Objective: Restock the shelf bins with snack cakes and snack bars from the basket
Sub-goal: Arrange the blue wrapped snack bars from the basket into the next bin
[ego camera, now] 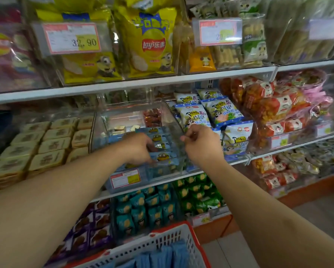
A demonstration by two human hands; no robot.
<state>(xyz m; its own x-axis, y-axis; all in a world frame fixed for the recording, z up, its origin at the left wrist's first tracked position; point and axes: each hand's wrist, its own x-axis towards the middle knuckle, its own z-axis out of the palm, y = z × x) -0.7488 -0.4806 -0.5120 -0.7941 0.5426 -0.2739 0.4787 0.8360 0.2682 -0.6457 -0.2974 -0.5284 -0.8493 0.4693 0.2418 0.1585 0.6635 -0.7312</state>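
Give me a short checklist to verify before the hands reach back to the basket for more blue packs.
1. Left hand holds the light-blue snack packs inside the clear plastic bin: ok.
2. Right hand steadies the bin's right wall: cannot tell; its fingers are curled at the edge.
3. Room left in the bin: ok, back part is sparse.
4. More blue packs in the white basket with red rim: ok.
5. Packs lie flat: cannot tell.
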